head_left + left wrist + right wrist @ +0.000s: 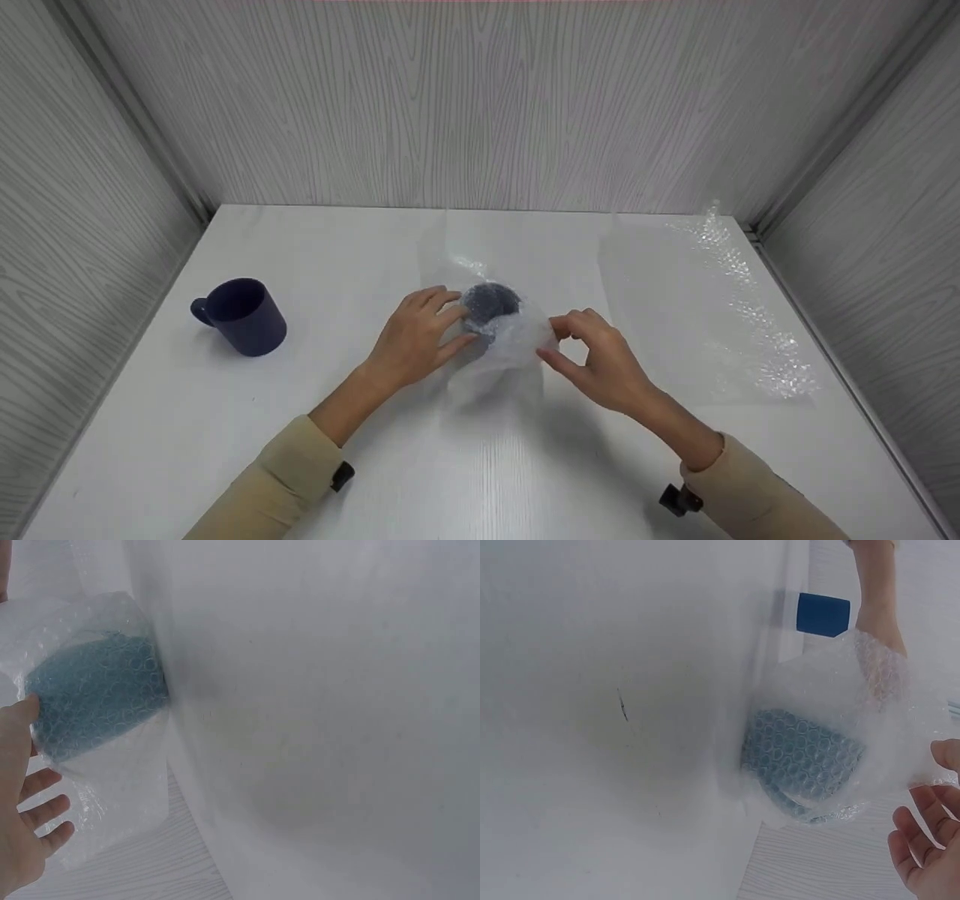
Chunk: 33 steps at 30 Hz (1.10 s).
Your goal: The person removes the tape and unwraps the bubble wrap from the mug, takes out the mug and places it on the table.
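Observation:
A blue mug [489, 301] stands near the middle of the table with clear bubble wrap [517, 341] around it. Through the wrap its side and curved handle [784, 801] show in the right wrist view. My left hand [416, 337] holds the mug's left side near the rim, thumb in front and fingers behind. In the left wrist view the other fingers [45, 810] are spread apart. On the opposite side my right hand [600, 360] pinches a loose edge of the wrap between thumb and forefinger.
A second dark blue mug [251, 322], unwrapped, stands on the left of the table, its handle toward the left. Another sheet of bubble wrap [697, 315] lies flat on the right. Grey wood-grain panels [480, 105] enclose the white table [337, 247] at the back and sides.

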Each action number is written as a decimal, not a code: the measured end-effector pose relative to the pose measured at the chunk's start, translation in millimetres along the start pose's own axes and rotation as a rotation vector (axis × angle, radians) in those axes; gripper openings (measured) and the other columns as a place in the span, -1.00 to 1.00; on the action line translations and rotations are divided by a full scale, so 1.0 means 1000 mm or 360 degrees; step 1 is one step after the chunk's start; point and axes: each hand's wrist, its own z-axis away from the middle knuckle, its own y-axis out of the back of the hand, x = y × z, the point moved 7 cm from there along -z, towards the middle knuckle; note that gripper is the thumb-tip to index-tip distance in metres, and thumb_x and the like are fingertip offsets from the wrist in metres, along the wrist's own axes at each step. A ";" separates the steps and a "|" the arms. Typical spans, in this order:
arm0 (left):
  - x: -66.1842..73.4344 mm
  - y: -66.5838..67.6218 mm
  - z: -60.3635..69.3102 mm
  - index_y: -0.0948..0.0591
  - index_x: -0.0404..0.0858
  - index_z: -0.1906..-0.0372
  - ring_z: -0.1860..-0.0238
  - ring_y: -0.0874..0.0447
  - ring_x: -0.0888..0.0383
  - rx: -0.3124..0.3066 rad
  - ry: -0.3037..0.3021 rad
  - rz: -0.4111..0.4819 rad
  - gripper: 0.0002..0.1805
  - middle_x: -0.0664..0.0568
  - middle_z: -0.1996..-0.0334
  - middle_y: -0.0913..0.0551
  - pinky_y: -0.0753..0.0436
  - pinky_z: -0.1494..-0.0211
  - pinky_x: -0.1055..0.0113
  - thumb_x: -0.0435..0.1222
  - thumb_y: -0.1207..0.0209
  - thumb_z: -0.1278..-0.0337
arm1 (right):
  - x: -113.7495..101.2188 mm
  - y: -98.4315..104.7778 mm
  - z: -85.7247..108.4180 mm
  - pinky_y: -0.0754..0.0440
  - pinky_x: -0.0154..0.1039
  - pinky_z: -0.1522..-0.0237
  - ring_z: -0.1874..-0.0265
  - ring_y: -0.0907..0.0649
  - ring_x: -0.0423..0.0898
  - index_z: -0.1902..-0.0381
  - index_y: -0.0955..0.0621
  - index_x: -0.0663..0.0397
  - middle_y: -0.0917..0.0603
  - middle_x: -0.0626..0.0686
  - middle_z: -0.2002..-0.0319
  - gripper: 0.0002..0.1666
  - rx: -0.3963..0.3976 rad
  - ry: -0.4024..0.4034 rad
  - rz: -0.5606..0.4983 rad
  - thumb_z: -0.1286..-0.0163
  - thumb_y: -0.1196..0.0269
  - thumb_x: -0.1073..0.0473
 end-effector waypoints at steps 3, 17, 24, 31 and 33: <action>0.000 0.000 0.000 -0.76 -0.12 -0.09 -0.29 -0.67 -0.07 0.0008 -0.0006 -0.0010 -0.58 -0.05 -0.19 -0.74 -0.62 -0.44 0.03 0.07 -0.33 -0.36 | -0.002 0.001 0.003 -0.67 -0.23 0.12 0.16 -0.68 -0.13 0.08 -0.71 -0.01 -0.79 -0.08 0.21 -0.74 0.0008 0.0028 0.0001 -0.31 -0.52 0.20; 0.000 -0.001 -0.001 -0.76 -0.15 -0.08 -0.28 -0.68 -0.06 -0.0002 -0.0018 0.0008 -0.57 -0.06 -0.18 -0.74 -0.63 -0.43 0.02 0.06 -0.34 -0.36 | -0.003 0.001 0.020 -0.63 -0.30 0.17 0.18 -0.61 -0.17 0.23 -0.64 -0.01 -0.71 -0.14 0.26 -0.77 0.0026 0.0084 -0.0003 -0.29 -0.52 0.26; 0.000 0.000 -0.002 -0.76 -0.14 -0.07 -0.29 -0.68 -0.07 -0.0007 -0.0005 0.0024 -0.59 -0.06 -0.17 -0.75 -0.62 -0.44 0.02 0.05 -0.35 -0.35 | -0.004 -0.001 0.031 -0.71 -0.27 0.07 0.11 -0.65 -0.14 0.09 -0.72 -0.07 -0.76 -0.16 0.12 -0.68 -0.0007 0.0145 0.0031 -0.24 -0.54 0.30; -0.001 -0.002 -0.001 -0.76 -0.10 -0.09 -0.32 -0.66 -0.06 -0.0053 0.0030 0.0038 -0.57 -0.03 -0.21 -0.74 -0.60 -0.47 0.01 0.10 -0.30 -0.37 | -0.005 -0.004 0.039 -0.67 -0.28 0.10 0.13 -0.62 -0.18 0.13 -0.72 -0.06 -0.73 -0.14 0.13 -0.60 -0.0011 0.0230 0.0058 -0.13 -0.55 0.41; -0.001 -0.002 -0.001 -0.76 -0.10 -0.10 -0.33 -0.65 -0.07 -0.0056 0.0027 0.0036 -0.57 -0.04 -0.21 -0.74 -0.59 -0.47 0.01 0.10 -0.30 -0.38 | -0.006 -0.005 0.041 -0.67 -0.27 0.12 0.14 -0.62 -0.18 0.13 -0.72 -0.06 -0.73 -0.14 0.13 -0.59 -0.0016 0.0241 0.0070 -0.11 -0.56 0.42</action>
